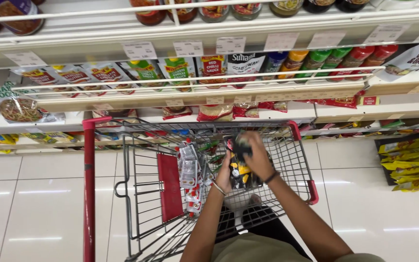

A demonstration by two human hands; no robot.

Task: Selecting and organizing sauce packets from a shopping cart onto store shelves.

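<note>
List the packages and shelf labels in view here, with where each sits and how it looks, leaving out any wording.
Dark packet with yellow patches: over the cart, held between left hand and right hand.
Strip of small clear sachets, red caps: hanging inside the wire cart.
Pale rectangular price tags: along the upper shelf edge.
Upright sauce pouches, green and red: middle shelf.
Yellow flat packets: stacked low at the right.

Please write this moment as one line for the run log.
left hand: holds dark packet | right hand: on packet top | place: inside shopping cart
</note>
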